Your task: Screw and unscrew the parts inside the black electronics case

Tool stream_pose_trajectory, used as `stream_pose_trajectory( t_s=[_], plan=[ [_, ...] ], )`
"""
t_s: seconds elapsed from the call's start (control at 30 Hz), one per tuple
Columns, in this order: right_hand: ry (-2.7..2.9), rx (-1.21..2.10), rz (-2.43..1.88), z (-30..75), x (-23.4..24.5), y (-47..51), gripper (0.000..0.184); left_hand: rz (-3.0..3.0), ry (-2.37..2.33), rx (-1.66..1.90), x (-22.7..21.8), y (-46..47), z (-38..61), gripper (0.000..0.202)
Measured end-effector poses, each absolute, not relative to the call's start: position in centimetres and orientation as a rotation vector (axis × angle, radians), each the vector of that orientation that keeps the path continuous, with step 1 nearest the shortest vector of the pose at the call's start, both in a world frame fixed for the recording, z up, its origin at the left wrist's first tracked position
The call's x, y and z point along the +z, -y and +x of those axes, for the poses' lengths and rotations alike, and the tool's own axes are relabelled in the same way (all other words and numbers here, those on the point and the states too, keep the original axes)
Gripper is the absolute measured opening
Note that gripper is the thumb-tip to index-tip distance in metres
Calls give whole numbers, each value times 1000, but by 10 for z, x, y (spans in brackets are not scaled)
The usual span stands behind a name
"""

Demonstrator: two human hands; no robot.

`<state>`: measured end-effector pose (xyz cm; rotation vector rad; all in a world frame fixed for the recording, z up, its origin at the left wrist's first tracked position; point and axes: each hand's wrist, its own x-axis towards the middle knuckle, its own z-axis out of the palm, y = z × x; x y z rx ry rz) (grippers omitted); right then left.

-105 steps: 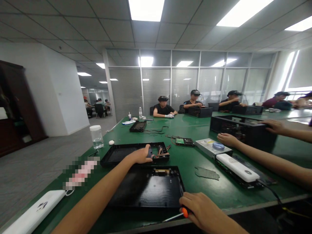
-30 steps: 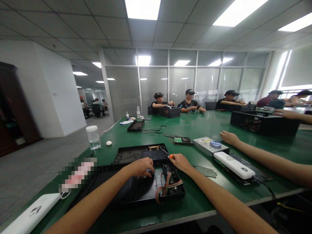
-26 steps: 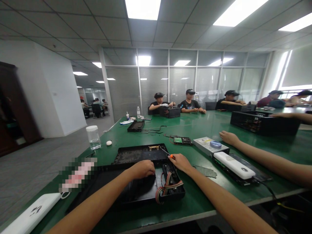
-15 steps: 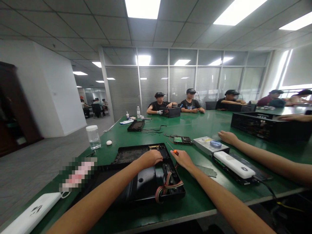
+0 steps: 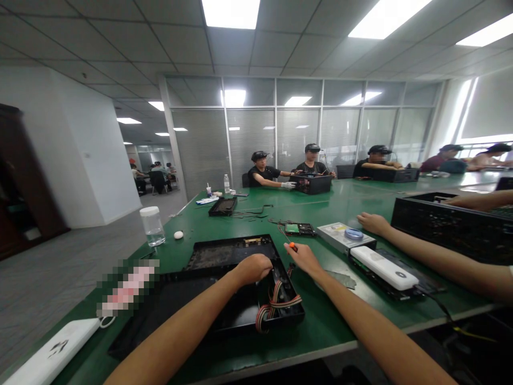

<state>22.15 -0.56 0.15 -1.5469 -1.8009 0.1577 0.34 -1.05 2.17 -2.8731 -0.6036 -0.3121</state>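
Observation:
A black open casing (image 5: 224,315) lies on the green table (image 5: 320,331) in front of me, with a striped ribbon cable (image 5: 276,305) looping out at its right end. My left hand (image 5: 252,267) is closed, knuckles up, pressing inside the casing near the far right corner. My right hand (image 5: 302,258) is closed on a small screwdriver with an orange collar (image 5: 292,244), its tip pointing up and away, just right of the casing. A second black panel (image 5: 232,251) lies flat behind the casing.
A neighbour's arms (image 5: 420,254) reach in from the right by a silver drive (image 5: 340,235) and a white device (image 5: 385,267). A black chassis (image 5: 452,227) stands far right. A clear jar (image 5: 152,225), a white power bank (image 5: 52,353) and a circuit board (image 5: 298,229) lie about. People sit opposite.
My left hand has slid right to the casing's far corner. My right hand has lifted the screwdriver off the rear panel and drawn it right. The neighbour's chassis has moved nearer.

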Motion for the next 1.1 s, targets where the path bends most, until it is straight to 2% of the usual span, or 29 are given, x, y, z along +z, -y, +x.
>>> stream_pose_trajectory(
  t_s=[0.1,0.23,0.37,0.53,0.8,1.1],
  plan=[
    [1764,191,-1538,224,2,4,45,-2937,596,-393,19,9,3,13],
    [1702,279,-1493,235,5,1,26,-2989,647,-484,16,7,2,13],
    [1721,458,-1379,251,14,4,31,-2996,710,-567,15,7,3,19],
    [1772,679,-1115,256,27,12,29,-3032,763,-560,14,7,5,15],
    [1527,250,-1052,246,31,20,32,-3086,893,-656,12,6,5,14],
    [1666,186,-1067,244,31,25,31,-3087,901,-663,12,8,6,14]
  ],
)
